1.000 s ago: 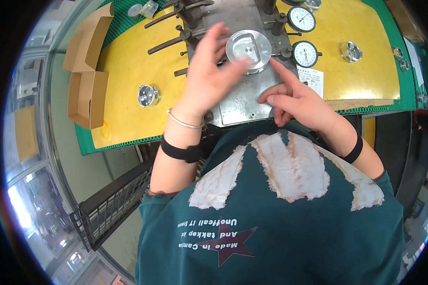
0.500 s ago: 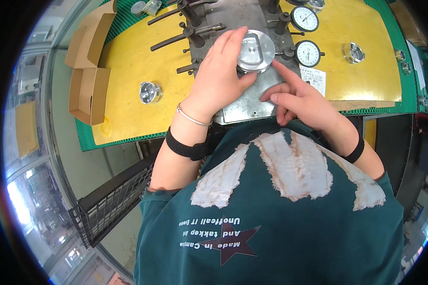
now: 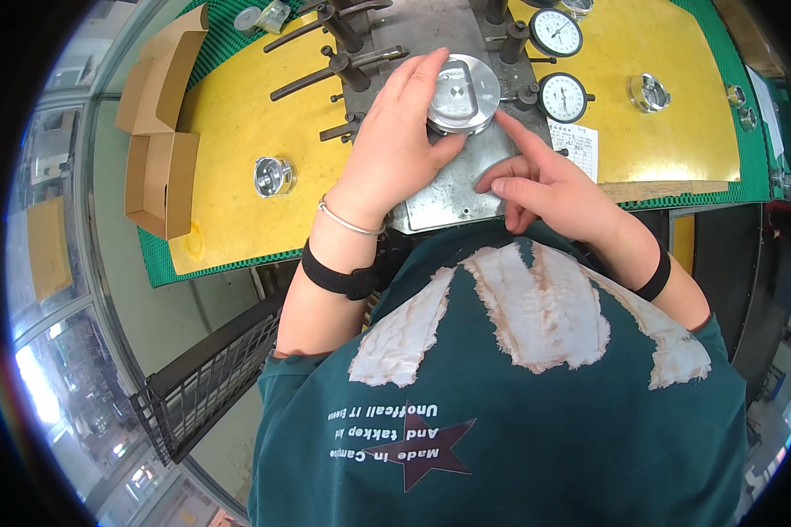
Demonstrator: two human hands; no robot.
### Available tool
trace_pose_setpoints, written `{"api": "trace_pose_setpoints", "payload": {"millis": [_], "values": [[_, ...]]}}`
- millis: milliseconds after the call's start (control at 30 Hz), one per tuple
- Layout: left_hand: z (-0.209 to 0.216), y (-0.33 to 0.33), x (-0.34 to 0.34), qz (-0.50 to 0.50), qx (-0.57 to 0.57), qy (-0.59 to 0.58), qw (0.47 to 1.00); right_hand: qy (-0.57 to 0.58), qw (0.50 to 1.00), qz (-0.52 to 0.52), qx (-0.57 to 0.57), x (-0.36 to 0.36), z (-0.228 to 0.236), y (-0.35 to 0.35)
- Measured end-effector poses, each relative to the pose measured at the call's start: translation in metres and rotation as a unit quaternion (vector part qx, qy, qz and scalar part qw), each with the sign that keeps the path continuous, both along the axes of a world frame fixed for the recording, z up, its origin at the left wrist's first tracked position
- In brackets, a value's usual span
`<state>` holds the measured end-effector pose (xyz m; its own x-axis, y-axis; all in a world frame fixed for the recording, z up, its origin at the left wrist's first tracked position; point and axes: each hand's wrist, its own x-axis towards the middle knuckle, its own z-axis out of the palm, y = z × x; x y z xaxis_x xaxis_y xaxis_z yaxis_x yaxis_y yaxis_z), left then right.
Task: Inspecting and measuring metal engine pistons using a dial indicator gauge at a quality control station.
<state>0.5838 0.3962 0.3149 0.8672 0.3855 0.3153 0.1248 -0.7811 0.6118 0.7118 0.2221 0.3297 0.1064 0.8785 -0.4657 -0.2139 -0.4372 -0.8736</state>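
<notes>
A silvery metal piston (image 3: 486,81) with a recessed crown rests on the grey metal plate of a gauging fixture (image 3: 453,189). My left hand (image 3: 395,145) is wrapped round its left side, fingers along the far edge and thumb at the near edge. My right hand (image 3: 549,180) reaches in from the right. Its index finger is stretched out to the piston's right edge, while the other fingers are loosely bent with nothing visible in them. Just right of the piston, a round white-faced dial gauge (image 3: 562,97) points its stem toward it; whether they touch I cannot tell.
A second dial gauge (image 3: 556,32) sits farther back. Dark clamp levers (image 3: 334,72) stick out left of the fixture. One piston (image 3: 273,176) stands on the yellow mat at left, another (image 3: 649,93) at right. An open cardboard box (image 3: 161,176) and a paper sheet (image 3: 575,151) lie nearby.
The whole view has shifted slightly, so things appear a little farther left. Both hands keep nearly the same places at the piston.
</notes>
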Motion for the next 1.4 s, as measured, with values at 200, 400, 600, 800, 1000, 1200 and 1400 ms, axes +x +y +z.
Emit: {"api": "trace_pose_setpoints", "payload": {"millis": [200,400,600,800,1000,1200,1400], "values": [[-0.002,0.001,0.001,0.004,0.008,-0.001,1.000,-0.003,1.000,0.004,-0.005,0.001,0.000,0.002],[0.005,-0.005,0.002,0.020,-0.016,-0.008,1.000,0.006,1.000,0.010,-0.014,0.006,0.005,0.001],[0.043,-0.039,-0.019,-0.071,-0.428,0.009,0.901,0.070,0.986,-0.062,0.135,0.016,0.017,-0.014],[0.030,0.004,-0.052,0.206,-0.165,-0.144,0.954,0.105,0.948,-0.265,0.143,0.094,0.009,-0.070],[-0.097,0.114,-0.212,0.438,0.173,0.201,0.859,-0.131,0.816,-0.561,-0.031,0.231,-0.065,-0.159],[-0.092,0.090,-0.216,0.381,0.090,0.452,0.802,-0.204,0.762,-0.599,-0.139,0.347,-0.136,-0.224],[-0.091,0.071,-0.202,0.352,0.222,0.388,0.822,-0.279,0.745,-0.566,-0.217,0.383,-0.159,-0.215]]}}
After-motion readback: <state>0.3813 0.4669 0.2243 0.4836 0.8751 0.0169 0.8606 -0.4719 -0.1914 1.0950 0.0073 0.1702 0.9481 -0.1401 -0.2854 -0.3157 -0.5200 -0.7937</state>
